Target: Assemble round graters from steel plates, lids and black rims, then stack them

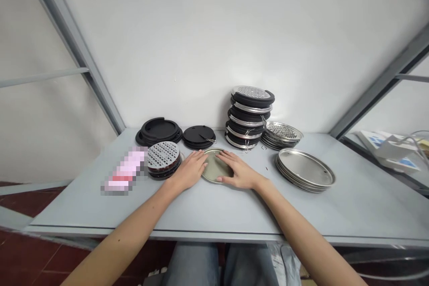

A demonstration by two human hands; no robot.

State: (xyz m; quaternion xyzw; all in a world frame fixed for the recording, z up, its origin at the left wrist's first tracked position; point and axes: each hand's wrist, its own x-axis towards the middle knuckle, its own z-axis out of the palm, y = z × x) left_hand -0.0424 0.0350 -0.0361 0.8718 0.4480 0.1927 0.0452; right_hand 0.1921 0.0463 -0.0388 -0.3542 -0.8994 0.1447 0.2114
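A round, shallow metal lid (212,171) with a raised rim lies on the table in front of me. My left hand (191,170) rests at the lid's left rim, fingers stretched out and thumb along the edge. From the other side, my right hand (238,172) reaches over the right part of the lid, its fingers extended and its thumb apart near the front rim. Neither hand is closed round anything. Just left of my left hand sits a small stack topped by a perforated grey disc (163,155).
Behind stand black rings (160,129), black discs (199,135) with a wire clip and a tall stack of black-and-silver rounds (248,118). To the right are perforated metal discs (283,132) and stacked metal lids (304,167). A blurred pink item (127,167) lies left; metal posts flank the table.
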